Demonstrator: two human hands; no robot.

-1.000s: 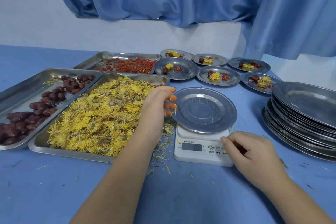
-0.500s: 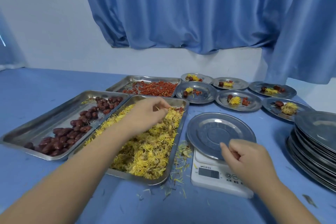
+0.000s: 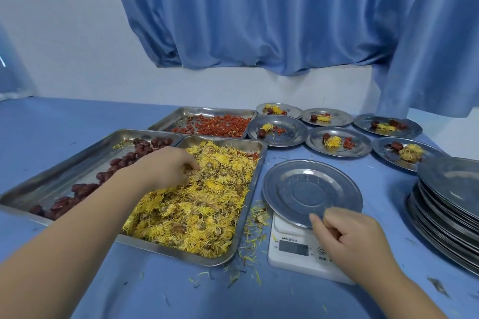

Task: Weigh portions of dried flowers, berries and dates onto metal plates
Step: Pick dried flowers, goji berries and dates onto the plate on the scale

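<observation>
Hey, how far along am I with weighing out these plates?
Done: six plates at the back each carry all three ingredients. In hand: an empty plate sits on the scale; the left hand grips flowers in their tray, and the right hand is curled by the plate's near rim. Left: berries and dates for this plate, then the stack on the right.

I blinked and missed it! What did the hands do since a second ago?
The left hand moved from the tray's edge by the scale back into the dried flowers, fingers curling into them. The right hand stayed by the scale; its plate is still empty.
</observation>
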